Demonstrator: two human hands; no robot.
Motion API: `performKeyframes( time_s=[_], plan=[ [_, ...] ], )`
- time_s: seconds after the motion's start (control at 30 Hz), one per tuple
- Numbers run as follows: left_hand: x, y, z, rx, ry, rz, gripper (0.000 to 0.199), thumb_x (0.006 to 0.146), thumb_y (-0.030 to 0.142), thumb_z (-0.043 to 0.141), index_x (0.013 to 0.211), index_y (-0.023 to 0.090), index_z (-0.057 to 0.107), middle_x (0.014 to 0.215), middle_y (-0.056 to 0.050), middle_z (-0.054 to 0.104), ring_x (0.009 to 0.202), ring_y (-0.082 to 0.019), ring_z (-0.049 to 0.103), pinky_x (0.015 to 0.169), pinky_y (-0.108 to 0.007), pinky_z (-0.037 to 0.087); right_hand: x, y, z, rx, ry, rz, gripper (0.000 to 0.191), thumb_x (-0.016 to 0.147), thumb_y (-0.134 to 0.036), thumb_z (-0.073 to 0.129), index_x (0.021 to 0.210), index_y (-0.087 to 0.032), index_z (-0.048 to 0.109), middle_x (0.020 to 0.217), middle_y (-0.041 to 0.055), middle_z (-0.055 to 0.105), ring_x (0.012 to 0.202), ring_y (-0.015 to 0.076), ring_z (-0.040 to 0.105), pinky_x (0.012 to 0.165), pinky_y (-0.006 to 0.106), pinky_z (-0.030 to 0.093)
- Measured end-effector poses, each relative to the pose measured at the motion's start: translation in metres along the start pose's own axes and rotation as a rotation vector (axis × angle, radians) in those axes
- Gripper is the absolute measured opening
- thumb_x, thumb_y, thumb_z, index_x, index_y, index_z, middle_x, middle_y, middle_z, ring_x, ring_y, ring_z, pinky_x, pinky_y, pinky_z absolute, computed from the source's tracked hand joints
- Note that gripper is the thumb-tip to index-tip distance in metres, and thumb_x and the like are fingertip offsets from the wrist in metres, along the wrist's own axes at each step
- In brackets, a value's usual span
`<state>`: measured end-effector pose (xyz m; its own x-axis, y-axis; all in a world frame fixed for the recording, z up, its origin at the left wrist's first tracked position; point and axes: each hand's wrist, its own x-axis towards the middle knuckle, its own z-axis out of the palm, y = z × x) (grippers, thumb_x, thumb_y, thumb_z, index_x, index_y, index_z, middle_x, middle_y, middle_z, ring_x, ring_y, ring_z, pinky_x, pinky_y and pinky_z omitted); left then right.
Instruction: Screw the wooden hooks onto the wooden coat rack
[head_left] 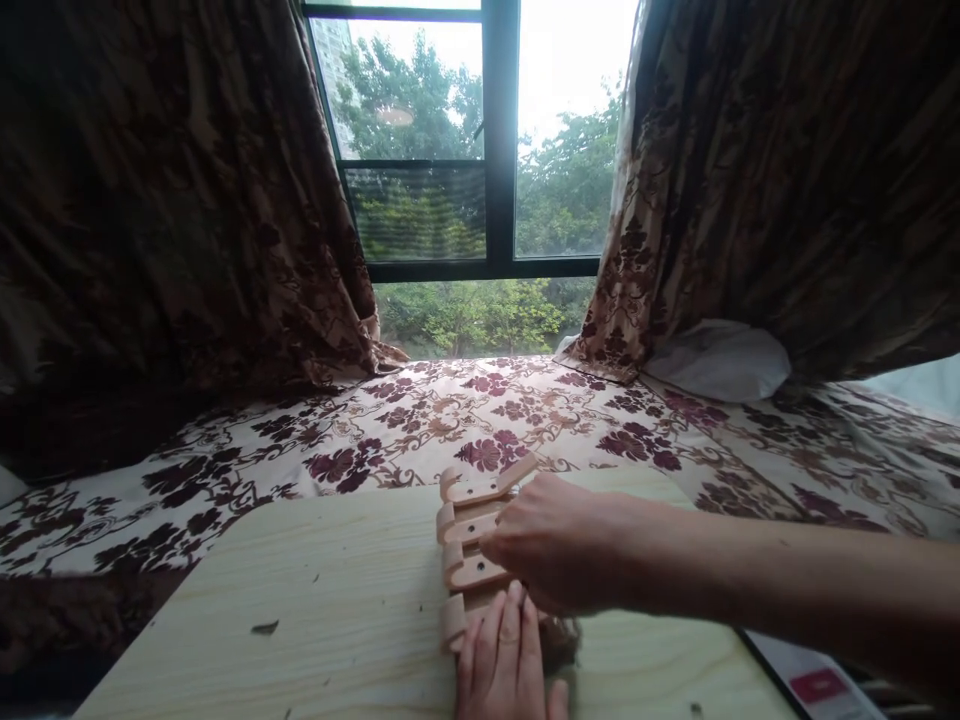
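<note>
Flowered cloth (420,430) runs back to a window (499,140), trees outside; pale wooden counter (337,600) in front. Slatted wooden piece (469,575) lies on it near the middle, under both hands. Curled ends (454,620) on the left; dark dots on the slats, perhaps screw heads. Likely light, stiff, smooth enough to skid; thin slats might split if forced. Best hold, by judgement: outer edges near the curled ends, counter backing it.

Left hand (501,655): fingers straight, side by side, over the near end; whether the thumb clamps, cannot tell. Right hand (559,540): fingers curled in tight over the right side; what they pinch, if anything, hidden. Slats' right ends mostly covered. Brownish lump (559,645) beside left hand: blurred, unidentified. Farther out, flat item (799,660) with a red patch, cut off at frame bottom. White bundle (720,360) by right curtain (712,180): contents unclear.
</note>
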<state>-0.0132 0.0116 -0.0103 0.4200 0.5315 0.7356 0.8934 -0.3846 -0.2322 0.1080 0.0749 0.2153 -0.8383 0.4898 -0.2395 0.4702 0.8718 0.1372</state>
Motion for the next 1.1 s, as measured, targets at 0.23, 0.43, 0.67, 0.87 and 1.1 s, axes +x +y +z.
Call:
performKeyframes(
  time_s=[0.23,0.43,0.67,0.87,1.1],
  plan=[
    [0.007,0.000,-0.007,-0.018,-0.021,0.025,0.035,0.083,0.031,0.052,0.113,0.016,0.059,0.107,-0.007,0.069,0.101,-0.022,0.061,0.087,-0.034,0.044,0.009,-0.001,0.009,0.038,-0.033,-0.052,0.013,0.074,-0.012,0.055,0.076,-0.012,0.067,0.061,0.0057,0.059,0.055,0.0131,0.050,0.049,0.025,0.034],
    [0.010,0.002,-0.013,0.020,-0.061,0.020,0.038,0.086,0.030,0.048,0.118,0.011,0.056,0.116,-0.008,0.066,0.107,-0.021,0.058,0.091,-0.036,0.041,0.003,0.000,-0.010,0.037,-0.142,0.092,0.021,0.073,-0.020,0.057,0.088,-0.012,0.070,0.069,0.0080,0.065,0.060,0.0162,0.054,0.049,0.027,0.033],
    [0.009,0.008,-0.011,-0.038,-0.041,-0.083,0.042,0.091,0.037,0.039,0.119,0.011,0.056,0.120,-0.008,0.064,0.112,-0.021,0.055,0.095,-0.037,0.037,-0.016,0.010,-0.011,0.107,-0.051,0.004,0.018,0.078,-0.013,0.052,0.084,-0.015,0.069,0.074,0.0049,0.067,0.060,0.0124,0.051,0.050,0.025,0.029],
    [0.010,0.001,-0.011,0.048,-0.060,0.036,0.041,0.088,0.035,0.044,0.119,0.011,0.056,0.116,-0.008,0.065,0.108,-0.021,0.056,0.092,-0.035,0.039,-0.022,0.008,0.008,0.142,0.068,0.019,0.018,0.078,-0.012,0.051,0.085,-0.015,0.067,0.074,0.0053,0.067,0.057,0.0116,0.048,0.049,0.025,0.027],
    [0.006,-0.002,-0.003,0.071,-0.012,0.061,0.036,0.086,0.035,0.048,0.113,0.014,0.060,0.107,-0.007,0.069,0.102,-0.021,0.058,0.089,-0.035,0.040,-0.018,0.007,0.017,0.148,0.210,0.086,0.015,0.079,-0.027,0.052,0.074,-0.018,0.061,0.061,0.0016,0.061,0.047,0.0103,0.037,0.045,0.026,0.020]
  ],
)
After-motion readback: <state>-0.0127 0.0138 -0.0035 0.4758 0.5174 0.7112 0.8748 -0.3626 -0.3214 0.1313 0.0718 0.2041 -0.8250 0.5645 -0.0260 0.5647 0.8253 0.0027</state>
